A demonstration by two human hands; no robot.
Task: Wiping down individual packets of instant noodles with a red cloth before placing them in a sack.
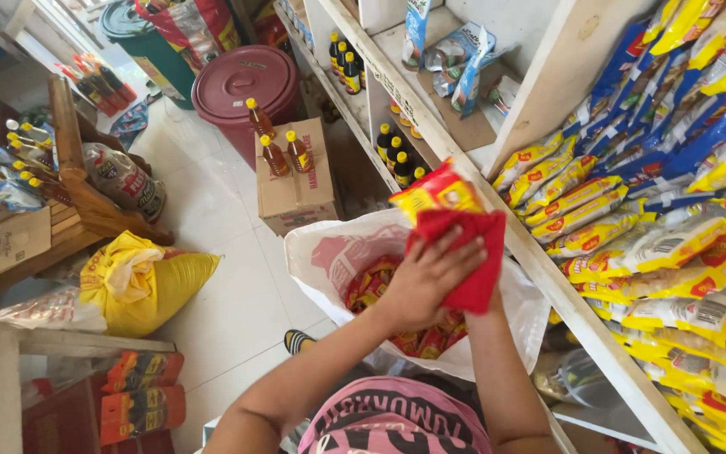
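Note:
My left hand (427, 282) presses a red cloth (472, 252) against a yellow and red snack packet (437, 192), held up in front of the shelf. My right forearm rises from below to the underside of the cloth. Of my right hand (487, 313) only the wrist shows, and it seems to hold the packet from behind. Below both hands an open white plastic sack (329, 252) holds several more red and yellow packets.
On the right, a white wooden shelf (548, 271) carries rows of yellow packets (632, 244) and blue ones above. A cardboard box (296, 189) with brown bottles, a maroon lidded bin (245, 80) and a yellow sack (157, 286) stand on the white tiled floor.

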